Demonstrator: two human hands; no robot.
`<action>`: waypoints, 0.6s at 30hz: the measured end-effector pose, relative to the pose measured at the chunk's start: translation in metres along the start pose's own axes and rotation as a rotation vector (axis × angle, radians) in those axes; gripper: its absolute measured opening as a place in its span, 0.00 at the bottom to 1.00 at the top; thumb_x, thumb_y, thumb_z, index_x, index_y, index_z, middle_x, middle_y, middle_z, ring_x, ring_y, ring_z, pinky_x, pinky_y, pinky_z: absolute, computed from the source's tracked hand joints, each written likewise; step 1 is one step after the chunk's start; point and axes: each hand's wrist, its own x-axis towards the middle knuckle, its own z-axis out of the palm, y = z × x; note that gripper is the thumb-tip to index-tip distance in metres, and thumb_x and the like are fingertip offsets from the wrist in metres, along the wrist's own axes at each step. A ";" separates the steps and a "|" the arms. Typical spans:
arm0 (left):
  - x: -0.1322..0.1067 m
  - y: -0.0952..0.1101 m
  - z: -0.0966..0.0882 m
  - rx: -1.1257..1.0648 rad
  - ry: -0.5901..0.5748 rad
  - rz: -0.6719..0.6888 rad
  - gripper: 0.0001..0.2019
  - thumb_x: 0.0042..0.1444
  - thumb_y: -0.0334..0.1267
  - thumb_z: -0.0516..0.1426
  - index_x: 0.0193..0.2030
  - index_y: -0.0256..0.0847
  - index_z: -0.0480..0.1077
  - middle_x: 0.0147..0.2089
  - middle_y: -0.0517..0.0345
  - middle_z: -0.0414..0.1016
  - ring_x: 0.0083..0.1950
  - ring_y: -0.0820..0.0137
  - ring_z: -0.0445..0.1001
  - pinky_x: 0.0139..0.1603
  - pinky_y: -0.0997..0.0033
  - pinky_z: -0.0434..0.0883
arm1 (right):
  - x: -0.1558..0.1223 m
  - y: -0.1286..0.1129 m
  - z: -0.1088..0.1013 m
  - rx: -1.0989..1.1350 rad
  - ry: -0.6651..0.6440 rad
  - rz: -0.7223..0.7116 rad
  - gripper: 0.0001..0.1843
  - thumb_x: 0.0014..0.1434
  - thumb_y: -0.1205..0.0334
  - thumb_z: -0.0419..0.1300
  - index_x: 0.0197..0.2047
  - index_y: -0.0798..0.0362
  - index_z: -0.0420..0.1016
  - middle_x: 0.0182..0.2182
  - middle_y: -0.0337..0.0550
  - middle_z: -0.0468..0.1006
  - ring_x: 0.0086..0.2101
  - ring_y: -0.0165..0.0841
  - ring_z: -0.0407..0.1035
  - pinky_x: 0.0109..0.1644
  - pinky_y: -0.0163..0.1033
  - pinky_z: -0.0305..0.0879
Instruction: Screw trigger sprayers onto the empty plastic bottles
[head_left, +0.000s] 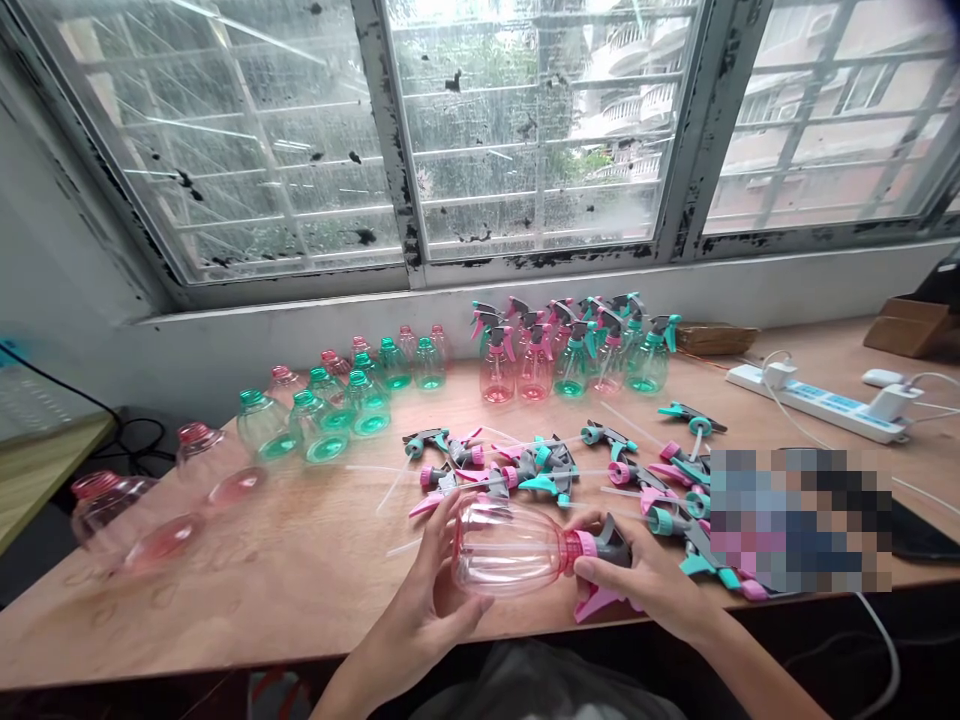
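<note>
Under the window [525,130], the tabletop [247,590] has its front edge near the pink bottle [506,550], held sideways. Left hand [424,605] cups the base; right hand's [649,580] grip closes around the collar. Probably light, thin-walled, slippery; the stiff collar seems safest. Loose spray heads [555,465] crowd behind; leftward seems roomier.

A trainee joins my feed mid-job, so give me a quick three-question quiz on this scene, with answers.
1. True or false: the right hand grips the base of the held pink bottle.
2. By the wall, what stands left of the bottles with spray tops?
A) a brown box
B) bottles without spray tops
C) a mug
3. What colour is the power strip on the table?

Key: 1. False; it is at the spray head. 2. B. 3. White.
</note>
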 end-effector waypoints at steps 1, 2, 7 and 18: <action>0.000 -0.001 0.000 -0.002 0.004 0.002 0.43 0.68 0.38 0.61 0.78 0.65 0.37 0.82 0.54 0.44 0.80 0.53 0.47 0.78 0.50 0.53 | 0.000 0.000 0.000 0.003 -0.003 0.004 0.14 0.61 0.51 0.70 0.46 0.47 0.78 0.35 0.39 0.78 0.35 0.40 0.74 0.42 0.41 0.71; 0.000 -0.002 0.000 -0.009 0.004 0.000 0.44 0.67 0.38 0.61 0.78 0.65 0.36 0.81 0.54 0.44 0.80 0.53 0.48 0.78 0.50 0.53 | 0.000 0.000 0.000 0.006 -0.006 0.009 0.14 0.61 0.51 0.70 0.47 0.48 0.78 0.35 0.39 0.78 0.35 0.40 0.74 0.41 0.41 0.71; -0.003 -0.001 0.000 -0.031 0.005 -0.059 0.47 0.66 0.37 0.61 0.79 0.63 0.34 0.83 0.56 0.39 0.82 0.50 0.41 0.74 0.55 0.63 | 0.000 0.001 -0.001 -0.060 0.030 0.003 0.15 0.60 0.50 0.71 0.47 0.47 0.79 0.38 0.40 0.79 0.41 0.43 0.74 0.46 0.42 0.71; -0.004 0.005 0.000 -0.080 -0.048 -0.072 0.46 0.68 0.40 0.60 0.79 0.65 0.31 0.83 0.60 0.37 0.83 0.51 0.31 0.73 0.56 0.66 | -0.001 0.007 -0.003 -0.132 0.049 -0.002 0.16 0.61 0.49 0.69 0.48 0.47 0.79 0.41 0.41 0.78 0.46 0.46 0.72 0.54 0.48 0.66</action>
